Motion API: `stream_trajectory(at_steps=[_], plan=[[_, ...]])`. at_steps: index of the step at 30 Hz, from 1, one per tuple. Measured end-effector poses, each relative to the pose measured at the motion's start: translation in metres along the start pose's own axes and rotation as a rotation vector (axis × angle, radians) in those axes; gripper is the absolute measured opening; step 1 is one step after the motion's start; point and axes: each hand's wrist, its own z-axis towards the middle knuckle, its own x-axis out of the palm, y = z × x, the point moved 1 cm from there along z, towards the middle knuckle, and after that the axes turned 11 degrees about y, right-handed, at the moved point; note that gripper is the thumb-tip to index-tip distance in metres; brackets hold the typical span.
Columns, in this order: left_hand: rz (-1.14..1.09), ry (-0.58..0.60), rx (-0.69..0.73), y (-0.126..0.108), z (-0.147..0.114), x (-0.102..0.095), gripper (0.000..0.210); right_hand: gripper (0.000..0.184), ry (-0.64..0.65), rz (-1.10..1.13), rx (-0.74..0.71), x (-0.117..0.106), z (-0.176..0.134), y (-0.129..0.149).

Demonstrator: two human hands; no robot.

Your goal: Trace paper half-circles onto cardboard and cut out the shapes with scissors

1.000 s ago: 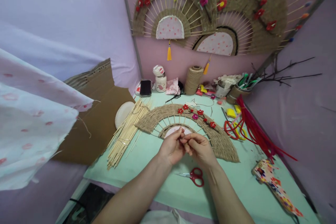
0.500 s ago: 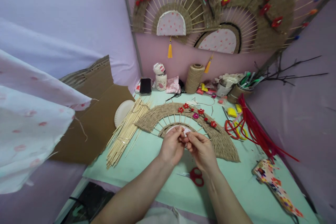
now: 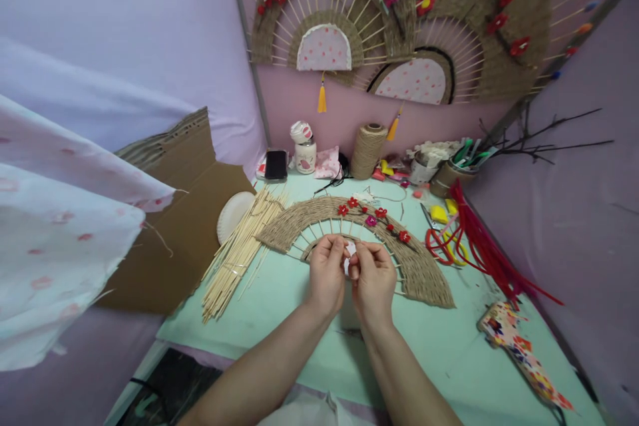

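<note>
My left hand (image 3: 327,276) and my right hand (image 3: 373,279) are close together over the lower middle of a twine-wrapped fan (image 3: 429,273). Both have thumb and fingers pinched, fingertips almost meeting. Whatever they hold is too small or hidden to make out; a bit of white shows between them, perhaps the fan's own centre. The fan lies on the table with thin stick ribs and a dark twig bearing small red flowers (image 3: 381,212) and one magenta flower (image 3: 370,220). Under my right forearm, only the scissors' blades (image 3: 351,332) show; their handles are hidden.
Left of the fan lie a bundle of thin sticks (image 3: 239,256) and cardboard (image 3: 174,239). A twine spool (image 3: 368,152) and a phone (image 3: 276,165) stand behind. Red pipe cleaners (image 3: 482,246), orange-handled scissors (image 3: 437,247) and a patterned glue gun (image 3: 516,346) are at right.
My right hand has turned more upright and shifted slightly left, its forearm now covering the scissors' red handles. Both hands stay pinched together over the fan. The view has shifted slightly.
</note>
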Motion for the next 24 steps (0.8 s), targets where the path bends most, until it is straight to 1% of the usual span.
stream_trajectory(at_steps=[2, 4, 5, 8, 11, 15, 18, 21, 24], plan=[[-0.036, 0.016, -0.054, -0.001, 0.003, -0.003, 0.029, 0.019, 0.043, -0.027, -0.027, 0.000, 0.001, -0.001], [-0.046, 0.022, -0.091, -0.003, 0.007, -0.008, 0.030, 0.020, 0.114, -0.059, -0.002, -0.003, 0.001, -0.001], [-0.036, 0.012, -0.083, -0.005, 0.009, -0.011, 0.031, 0.022, 0.154, -0.064, 0.027, -0.005, 0.002, 0.000], [0.010, -0.045, 0.006, -0.009, 0.014, -0.018, 0.028, 0.032, 0.247, -0.048, 0.126, -0.012, 0.003, 0.003], [0.067, -0.074, 0.026, -0.010, 0.014, -0.018, 0.029, 0.033, 0.297, -0.079, 0.157, -0.016, 0.004, 0.006], [0.098, -0.068, -0.001, -0.009, 0.011, -0.014, 0.031, 0.023, 0.311, -0.210, 0.113, -0.011, 0.004, 0.011], [0.083, -0.065, 0.013, -0.010, 0.008, -0.012, 0.031, 0.016, 0.280, -0.263, 0.029, -0.006, 0.001, 0.015], [0.069, -0.079, 0.038, -0.013, 0.008, -0.009, 0.031, 0.016, 0.244, -0.295, -0.029, -0.002, -0.002, 0.015], [0.060, -0.081, 0.042, -0.018, 0.011, -0.007, 0.031, 0.019, 0.242, -0.274, -0.013, 0.001, 0.000, 0.013]])
